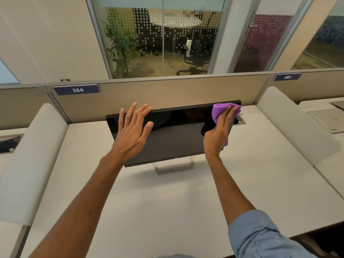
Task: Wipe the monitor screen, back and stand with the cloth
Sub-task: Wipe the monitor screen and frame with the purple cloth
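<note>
Left hand (133,131) is wide open, fingers spread and straight, laid over the upper left part of the monitor (176,135) with the fingertips reaching its top edge. It isn't holding anything. Right hand (220,130) has its fingers pretty much straight too, flat on a bunched purple cloth (219,110) and pressing it against the screen's upper right corner. Can't see the thumb, so no idea if it's tucked under. A bit of cloth pokes out below the palm.

Between the two hands it's just dark screen, switched off and tilted back a little. Below the hands and roughly midway between them, the silver stand (173,167) sits on the pale counter (158,202), which runs back under both forearms. Right arm has a light blue sleeve (260,237) pushed up near the elbow.

Just past the fingertips there's a beige partition (167,92), with a "384" label (77,89) up and left of the left hand and "385" (286,77) up and right of the right hand. Beyond that is a glass wall, with a plant (121,43) and an office chair (193,56) behind it.
</note>
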